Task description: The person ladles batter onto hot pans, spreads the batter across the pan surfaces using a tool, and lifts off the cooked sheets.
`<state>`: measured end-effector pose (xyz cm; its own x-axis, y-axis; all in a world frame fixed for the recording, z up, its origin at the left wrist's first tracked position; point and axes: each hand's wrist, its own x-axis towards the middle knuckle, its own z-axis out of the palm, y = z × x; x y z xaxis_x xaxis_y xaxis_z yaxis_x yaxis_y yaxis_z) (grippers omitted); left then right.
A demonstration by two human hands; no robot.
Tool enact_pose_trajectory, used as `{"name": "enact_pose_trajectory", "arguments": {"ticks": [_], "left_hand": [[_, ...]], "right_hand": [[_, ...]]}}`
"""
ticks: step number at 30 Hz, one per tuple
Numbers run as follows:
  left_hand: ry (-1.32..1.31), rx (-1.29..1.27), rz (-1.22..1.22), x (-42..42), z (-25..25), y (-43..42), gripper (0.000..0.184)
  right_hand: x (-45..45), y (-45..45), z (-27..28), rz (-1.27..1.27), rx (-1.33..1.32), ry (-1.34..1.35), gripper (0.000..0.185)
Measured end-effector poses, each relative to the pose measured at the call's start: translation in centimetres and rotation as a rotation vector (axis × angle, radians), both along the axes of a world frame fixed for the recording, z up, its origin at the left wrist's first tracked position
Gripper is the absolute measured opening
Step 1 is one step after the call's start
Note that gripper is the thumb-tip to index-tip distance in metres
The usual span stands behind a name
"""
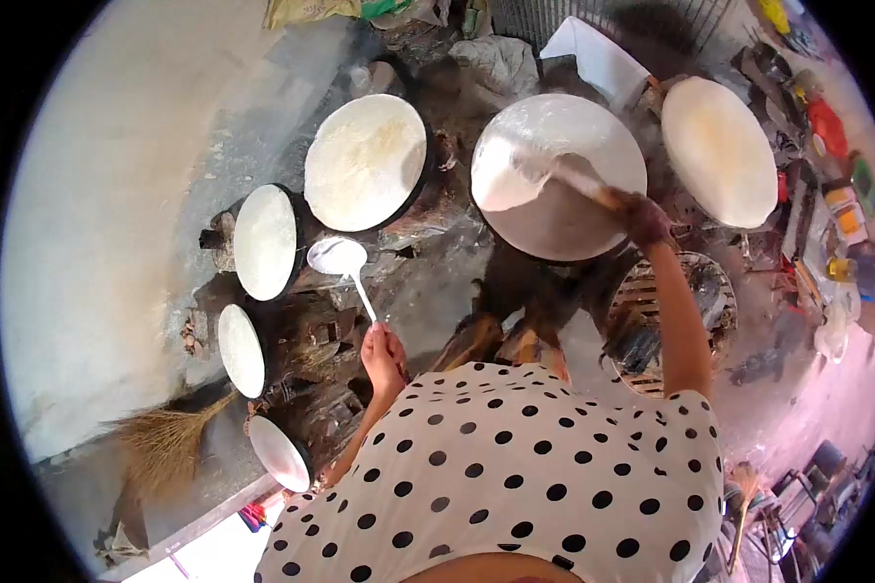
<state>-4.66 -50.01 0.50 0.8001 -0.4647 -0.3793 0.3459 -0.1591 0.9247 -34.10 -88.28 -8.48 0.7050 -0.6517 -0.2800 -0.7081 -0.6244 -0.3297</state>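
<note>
My left hand (384, 356) is closed round the handle of a white ladle (337, 256), whose bowl holds pale liquid. My right hand (644, 222) grips a brush-like tool (574, 179), blurred by motion, over a large round pan (564, 228). Part of that pan is whitish and part is greyer. Left of it, a round pan holds a pale flat sheet (367, 162) with a yellowish middle. Below the ladle's left side, a smaller pan bears a white layer (264, 243).
Two smaller pans (241, 351) (279, 455) line the left side near a straw broom (175, 442). A large pale disc (719, 152) stands at right, above a round slatted grate (671, 321). Bottles and packets (847, 216) lie far right.
</note>
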Motion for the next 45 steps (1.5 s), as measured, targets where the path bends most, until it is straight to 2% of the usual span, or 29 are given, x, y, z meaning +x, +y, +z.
{"name": "enact_pose_trajectory", "arguments": {"ticks": [2,5,6,8,10,11,13,14,15,16,17,18,19,22,25,27,28,29,31,32,33,35,37,39,42,45], "left_hand": [[0.007,-0.035,-0.019,0.2,-0.2,-0.2,0.029],[0.050,-0.058,-0.054,0.6,0.0,-0.3,0.028],[0.038,-0.047,-0.115,0.5,0.6,-0.2,0.027],[0.078,-0.032,-0.115,1.4,-0.4,0.6,0.027],[0.075,-0.008,-0.121,2.1,-0.6,1.3,0.028],[0.079,-0.014,-0.110,2.7,-0.9,1.9,0.028],[0.089,-0.013,-0.126,4.0,-1.8,2.9,0.028],[0.099,-0.017,-0.138,4.3,-1.6,3.1,0.026],[0.107,-0.024,-0.142,4.7,-1.2,3.5,0.026],[0.067,-0.015,-0.181,5.1,-0.9,3.8,0.025],[0.028,-0.003,-0.219,5.6,-0.8,4.3,0.024],[0.038,-0.003,-0.218,6.2,-1.1,4.9,0.024],[0.072,-0.035,-0.216,6.9,-1.4,5.5,0.024],[0.131,-0.066,-0.237,9.4,-1.9,7.8,0.023],[0.150,-0.036,-0.219,11.9,-3.2,11.1,0.022],[0.097,0.005,-0.230,13.2,-2.9,12.4,0.022],[0.103,0.040,-0.244,13.9,-2.5,13.0,0.023],[0.104,0.041,-0.249,14.3,-2.7,13.4,0.023],[0.139,0.018,-0.218,15.4,-2.9,14.1,0.023],[0.132,-0.047,-0.201,15.5,-3.0,14.1,0.022],[0.122,-0.045,-0.212,15.9,-2.9,14.1,0.022],[0.159,-0.053,-0.259,16.4,-2.5,14.3,0.022],[0.065,-0.027,-0.269,16.4,-2.6,14.1,0.023],[0.123,-0.057,-0.226,16.6,-2.6,14.2,0.024],[0.120,-0.063,-0.242,16.7,-3.1,13.5,0.024],[0.108,-0.043,-0.271,16.6,-4.2,12.6,0.024]], "right_hand": [[1.3,-0.4,1.4,-0.350,0.136,-0.070,0.044],[-0.1,0.8,-14.5,-0.062,-0.232,-0.116,0.042],[-0.9,3.4,-8.8,-0.139,-0.043,-0.049,0.041],[-4.2,7.1,-5.8,-0.374,0.267,0.065,0.042],[-8.3,11.0,-3.2,-0.352,0.286,-0.154,0.041],[-7.8,12.9,-3.8,-0.341,0.281,-0.150,0.041],[-5.1,16.6,-6.1,-0.712,0.456,-1.110,0.053],[-1.0,17.6,-6.0,-0.872,0.479,-1.179,0.049],[2.9,18.3,-8.1,-0.898,0.602,-1.224,0.046],[6.1,18.0,-14.1,-0.543,0.073,-0.712,0.037],[9.2,17.7,-20.2,-0.310,-0.578,-0.255,0.029],[15.9,19.1,-10.2,-0.303,-0.486,-0.250,0.018],[17.2,20.5,-10.6,-0.299,-0.487,-0.239,0.018],[19.7,23.7,-13.7,-0.738,-0.138,-0.671,0.023],[17.1,27.6,-13.2,-1.076,0.049,-0.865,0.035],[14.6,28.6,-11.7,-1.434,0.339,-0.844,0.034],[15.9,27.9,-6.3,-1.437,0.347,-0.594,0.029],[17.6,27.2,-8.7,-1.442,0.345,-0.593,0.029],[21.4,25.5,-15.6,-0.929,-0.290,-0.459,0.031],[23.0,24.8,-15.6,-0.941,-0.285,-0.466,0.031],[24.5,24.0,-15.1,-0.968,-0.044,-0.481,0.032],[24.5,24.7,-15.4,-0.999,0.197,-0.493,0.034],[21.1,26.2,-15.4,-1.396,0.405,-0.996,0.037],[16.0,27.2,-13.6,-1.265,0.167,-0.498,0.042],[12.6,27.8,-10.8,-1.391,0.058,-0.558,0.044],[14.5,26.2,-11.3,-1.284,-0.079,-0.462,0.046]]}}
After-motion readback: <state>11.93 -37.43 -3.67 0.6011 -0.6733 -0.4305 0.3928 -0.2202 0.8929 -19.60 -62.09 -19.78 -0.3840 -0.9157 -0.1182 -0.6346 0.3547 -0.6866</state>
